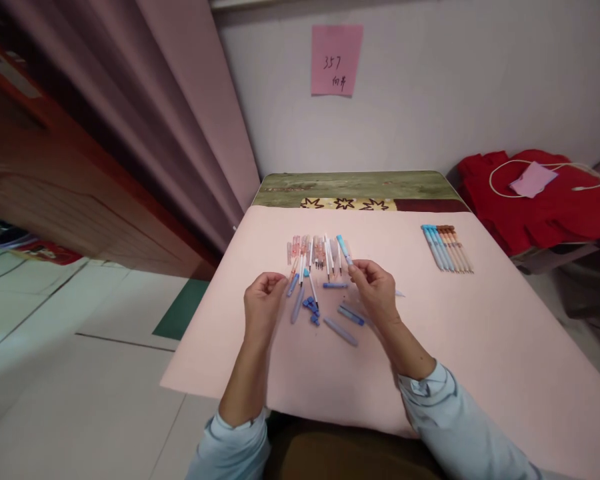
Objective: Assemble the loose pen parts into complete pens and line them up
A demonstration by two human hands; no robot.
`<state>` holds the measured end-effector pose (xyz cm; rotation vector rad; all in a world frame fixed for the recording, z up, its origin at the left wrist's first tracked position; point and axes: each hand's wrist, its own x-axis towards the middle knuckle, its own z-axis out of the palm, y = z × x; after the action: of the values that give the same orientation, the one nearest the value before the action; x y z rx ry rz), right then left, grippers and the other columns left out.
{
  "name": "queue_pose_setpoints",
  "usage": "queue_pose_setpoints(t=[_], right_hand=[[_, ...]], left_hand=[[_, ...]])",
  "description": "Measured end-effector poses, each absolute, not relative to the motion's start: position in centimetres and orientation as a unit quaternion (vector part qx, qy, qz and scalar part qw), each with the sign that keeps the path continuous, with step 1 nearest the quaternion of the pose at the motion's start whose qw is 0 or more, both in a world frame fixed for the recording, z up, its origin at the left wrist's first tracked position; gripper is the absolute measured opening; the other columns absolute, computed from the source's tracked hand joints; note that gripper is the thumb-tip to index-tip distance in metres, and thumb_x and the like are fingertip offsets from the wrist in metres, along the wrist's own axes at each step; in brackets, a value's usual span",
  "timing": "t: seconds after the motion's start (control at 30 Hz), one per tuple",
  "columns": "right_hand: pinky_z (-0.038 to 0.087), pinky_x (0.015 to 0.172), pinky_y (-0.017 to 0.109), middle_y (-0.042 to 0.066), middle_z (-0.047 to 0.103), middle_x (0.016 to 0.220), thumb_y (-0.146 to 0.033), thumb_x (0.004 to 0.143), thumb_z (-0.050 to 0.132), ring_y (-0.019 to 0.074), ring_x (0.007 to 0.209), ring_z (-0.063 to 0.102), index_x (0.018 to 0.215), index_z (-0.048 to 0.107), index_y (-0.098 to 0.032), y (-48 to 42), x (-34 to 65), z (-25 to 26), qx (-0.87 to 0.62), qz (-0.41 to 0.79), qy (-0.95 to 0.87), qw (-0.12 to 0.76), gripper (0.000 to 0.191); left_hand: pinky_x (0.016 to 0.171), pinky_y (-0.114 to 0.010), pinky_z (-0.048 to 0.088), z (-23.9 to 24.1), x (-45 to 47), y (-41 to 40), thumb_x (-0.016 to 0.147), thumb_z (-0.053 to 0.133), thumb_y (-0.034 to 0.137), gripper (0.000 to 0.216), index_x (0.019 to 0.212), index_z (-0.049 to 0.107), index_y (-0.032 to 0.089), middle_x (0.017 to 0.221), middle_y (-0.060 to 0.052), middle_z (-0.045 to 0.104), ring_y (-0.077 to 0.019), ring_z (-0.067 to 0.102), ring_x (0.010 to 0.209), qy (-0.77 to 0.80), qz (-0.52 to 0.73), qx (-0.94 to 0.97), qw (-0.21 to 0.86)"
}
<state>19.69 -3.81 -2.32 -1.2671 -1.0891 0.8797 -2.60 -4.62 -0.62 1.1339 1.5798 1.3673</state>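
My right hand is closed on a light blue pen, gripping its lower end while the bright blue end points up and away. To the left, my left hand has its thumb and fingers pinched together; what they hold, if anything, is too small to make out. Between the hands lie several white refills with dark tips, a pale blue-grey barrel, dark blue tubes and a small heap of blue clips. Clear and pinkish pen parts form a row just beyond.
A neat row of pens with blue and brown tops lies at the right on the pink table cover. Red cloth with a white cable is beyond the right edge. A curtain and wooden panel stand left.
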Motion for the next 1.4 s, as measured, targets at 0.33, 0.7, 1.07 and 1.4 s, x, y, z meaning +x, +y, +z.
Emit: queue_pose_setpoints(t=[0.33, 0.7, 1.07, 1.4], right_hand=[[0.050, 0.076, 0.033, 0.004, 0.069, 0.082, -0.047, 0.077, 0.072, 0.0180, 0.078, 0.062, 0.091, 0.072, -0.018, -4.5, 24.2, -1.7, -0.516, 0.407, -0.429, 0.620, 0.032], [0.049, 0.068, 0.030, 0.003, 0.070, 0.077, -0.046, 0.074, 0.075, 0.0156, 0.067, 0.059, 0.087, 0.073, -0.019, -5.7, 24.8, -2.0, -0.462, 0.525, -0.375, 0.609, 0.030], [0.052, 0.066, 0.026, 0.003, 0.068, 0.078, -0.049, 0.075, 0.073, 0.0113, 0.062, 0.058, 0.088, 0.076, -0.019, -5.1, 24.6, -2.6, -0.398, 0.659, -0.297, 0.564, 0.032], [0.047, 0.060, 0.024, 0.001, 0.063, 0.069, -0.045, 0.074, 0.074, 0.0100, 0.060, 0.053, 0.086, 0.075, -0.016, -5.6, 24.2, -1.5, -0.382, 0.672, -0.333, 0.540, 0.032]], left_hand=[[0.068, -0.028, 0.042, -0.4, -2.2, -4.3, 0.081, 0.061, 0.028, 0.011, 0.082, 0.071, 0.022, 0.079, -0.002, 0.067, -0.0157, 0.056, 0.066, 0.671, 0.358, 0.623, 0.183], [0.086, -0.035, 0.043, -1.4, 1.1, 0.0, 0.079, 0.056, 0.017, 0.029, 0.102, 0.074, 0.022, 0.101, -0.010, 0.069, -0.0272, 0.059, 0.103, 0.695, 0.158, 0.693, 0.108], [0.085, -0.036, 0.043, -0.8, 1.4, 0.0, 0.087, 0.051, 0.024, 0.025, 0.095, 0.074, 0.022, 0.102, -0.011, 0.070, -0.0286, 0.059, 0.104, 0.692, 0.155, 0.701, 0.071], [0.073, -0.031, 0.052, 4.0, 6.1, -1.5, 0.081, 0.065, 0.047, 0.031, 0.088, 0.065, 0.017, 0.085, -0.009, 0.072, -0.0195, 0.068, 0.076, 0.549, 0.528, 0.491, 0.423]])
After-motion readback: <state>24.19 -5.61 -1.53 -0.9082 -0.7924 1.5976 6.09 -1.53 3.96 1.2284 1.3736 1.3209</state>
